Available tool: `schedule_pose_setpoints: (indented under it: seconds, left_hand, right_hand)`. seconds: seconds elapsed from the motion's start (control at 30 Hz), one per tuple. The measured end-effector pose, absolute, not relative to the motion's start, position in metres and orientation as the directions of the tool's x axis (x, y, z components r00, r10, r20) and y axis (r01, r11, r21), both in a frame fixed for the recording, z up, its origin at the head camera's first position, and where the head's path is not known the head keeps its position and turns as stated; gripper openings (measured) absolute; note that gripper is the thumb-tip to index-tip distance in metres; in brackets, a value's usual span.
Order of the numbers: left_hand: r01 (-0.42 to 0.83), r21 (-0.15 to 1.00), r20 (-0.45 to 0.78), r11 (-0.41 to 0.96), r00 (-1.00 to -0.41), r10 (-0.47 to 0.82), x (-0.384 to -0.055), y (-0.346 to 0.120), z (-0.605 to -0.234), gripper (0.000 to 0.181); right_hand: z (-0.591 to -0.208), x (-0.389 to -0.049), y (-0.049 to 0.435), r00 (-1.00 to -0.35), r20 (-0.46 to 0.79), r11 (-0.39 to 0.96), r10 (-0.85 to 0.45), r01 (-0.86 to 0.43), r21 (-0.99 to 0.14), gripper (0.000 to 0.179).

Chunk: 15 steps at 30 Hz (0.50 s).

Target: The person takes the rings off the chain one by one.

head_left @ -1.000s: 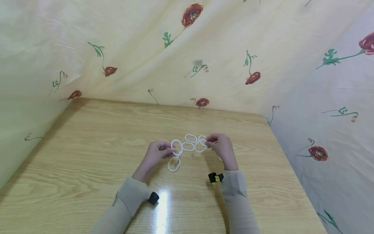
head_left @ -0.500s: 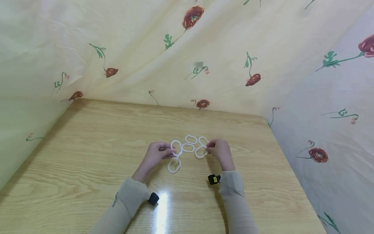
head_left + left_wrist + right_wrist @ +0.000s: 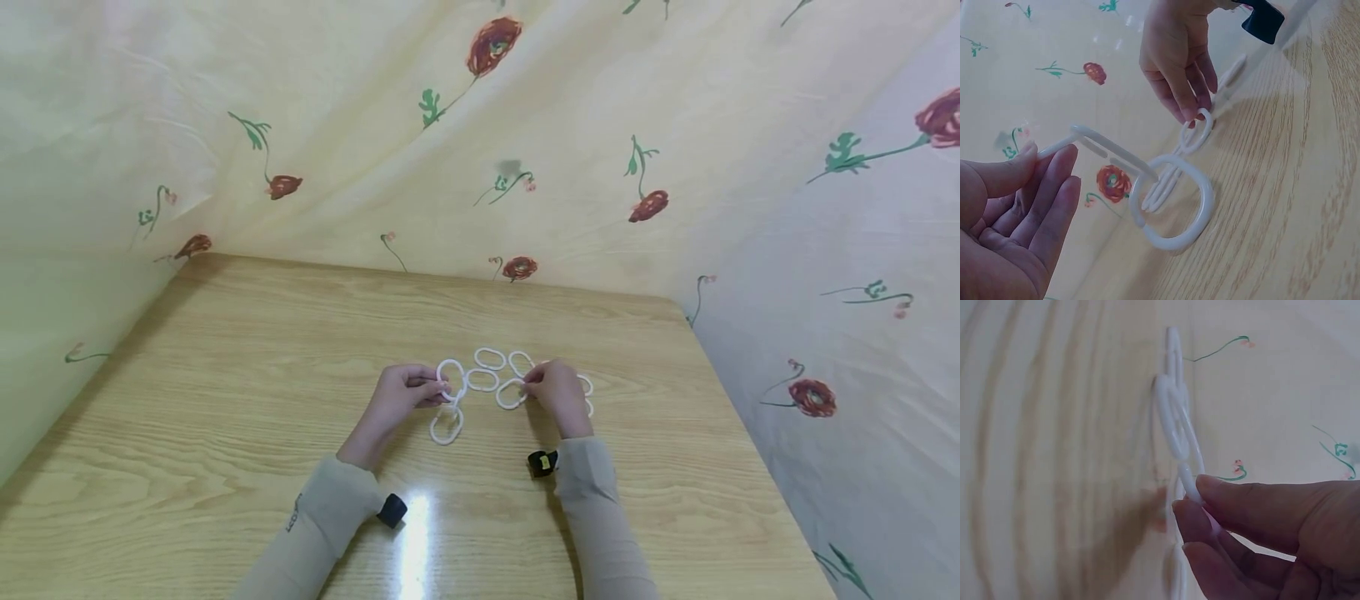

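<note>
My left hand (image 3: 401,392) pinches a white plastic chain link (image 3: 438,377) between thumb and fingers, above the table. Joined to it, another white link (image 3: 1175,242) hangs lower, its loop facing the left wrist camera; a gap shows in its side. To the right, my right hand (image 3: 558,392) holds the near end of a white link (image 3: 1191,484) between thumb and index finger. That link is tilted up, close over the tabletop. Loose white links (image 3: 482,390) lie flat between and just beyond the hands.
More white links (image 3: 588,385) lie to the right of the right hand, partly covered by it. The wooden table (image 3: 300,325) runs back to a flowered cloth (image 3: 337,167) hanging behind and at both sides. Black wrist cameras (image 3: 392,510) sit at both cuffs.
My right hand has moved slightly left and nearer, bringing its link down and away from the loose link behind. Links at its right have come into sight. My left hand stays almost still.
</note>
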State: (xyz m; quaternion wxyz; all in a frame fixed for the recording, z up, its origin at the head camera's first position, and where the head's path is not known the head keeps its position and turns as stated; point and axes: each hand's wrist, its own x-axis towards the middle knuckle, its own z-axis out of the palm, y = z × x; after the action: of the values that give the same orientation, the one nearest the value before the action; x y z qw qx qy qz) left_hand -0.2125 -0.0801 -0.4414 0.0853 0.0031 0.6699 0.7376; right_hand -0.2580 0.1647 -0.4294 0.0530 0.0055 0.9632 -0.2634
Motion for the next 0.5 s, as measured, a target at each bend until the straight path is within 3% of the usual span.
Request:
schedule_pose_setpoints:
  seconds: [0.5]
  left_hand:
    - [-0.118,0.990,-0.105,-0.078,-0.982,0.154,-0.2131,-0.0804,-0.4436,0.019]
  right_hand:
    - [-0.4303,-0.2596,0.1657,-0.992,-0.124,0.904,0.009,0.061,-0.423,0.010]
